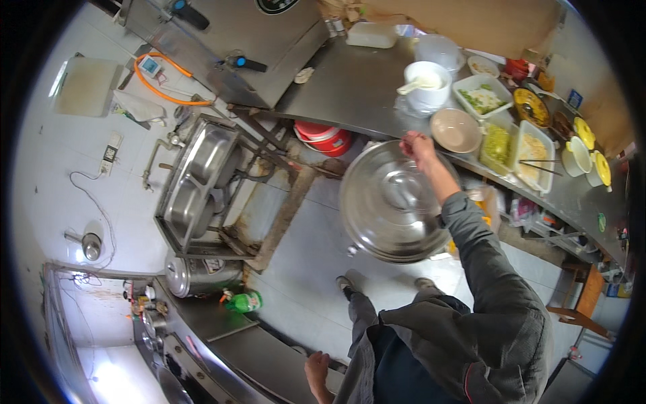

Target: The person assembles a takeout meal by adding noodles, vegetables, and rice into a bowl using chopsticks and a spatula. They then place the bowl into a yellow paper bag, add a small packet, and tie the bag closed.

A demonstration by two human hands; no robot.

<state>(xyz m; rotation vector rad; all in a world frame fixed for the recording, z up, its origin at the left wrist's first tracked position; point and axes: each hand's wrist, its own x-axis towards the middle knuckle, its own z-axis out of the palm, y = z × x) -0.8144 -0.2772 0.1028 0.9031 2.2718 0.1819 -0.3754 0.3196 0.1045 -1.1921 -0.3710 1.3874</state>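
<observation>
My right hand [420,149] reaches over a large round pot with a shiny steel lid [367,202], close to the counter edge. Its fingers are drawn together; whatever they may hold is too small to make out. Just right of it, a beige bowl [456,130] sits on the steel counter [336,84]. Behind the hand stand white bowls [428,97] with a pale spoon or ladle handle [412,86] across the top. My left hand [317,374] hangs low beside the lower steel worktop [266,360], fingers loosely bent and apart, with nothing visible in it.
Along the right counter stand tubs of chopped greens [481,99], yellow-green food [496,145] and pale shreds with chopsticks [536,156]. A red bucket [326,140] is under the counter. Leftward are a double sink [192,178], a lidded steel pot [202,277] and a green bottle [243,301].
</observation>
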